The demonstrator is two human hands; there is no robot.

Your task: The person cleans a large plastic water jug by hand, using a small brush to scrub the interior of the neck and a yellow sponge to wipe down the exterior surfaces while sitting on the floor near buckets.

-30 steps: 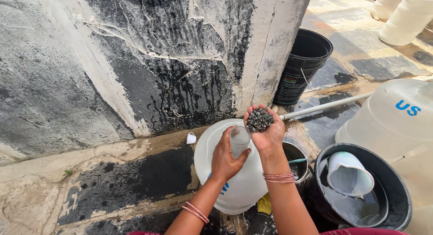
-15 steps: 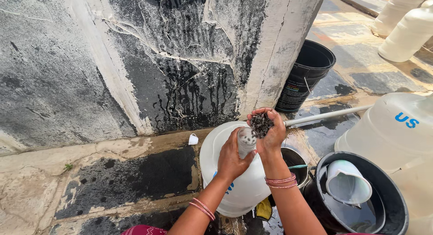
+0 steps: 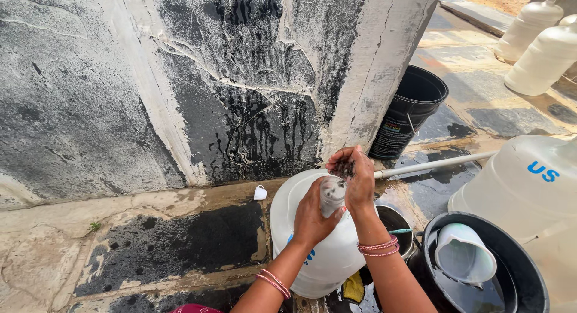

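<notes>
Left hand: clamped round the neck of the white jug.
Right hand: cupped over that neck — dark grit half tipped in, some left.

The neck of the white water jug is mostly covered by the left hand, and the jug's base is lost behind the forearms. What the dark bits cupped in the right hand are — gravel or something else — is too small to tell. The second large jug is cut off by the right edge, and the black tub by the bottom edge.
</notes>
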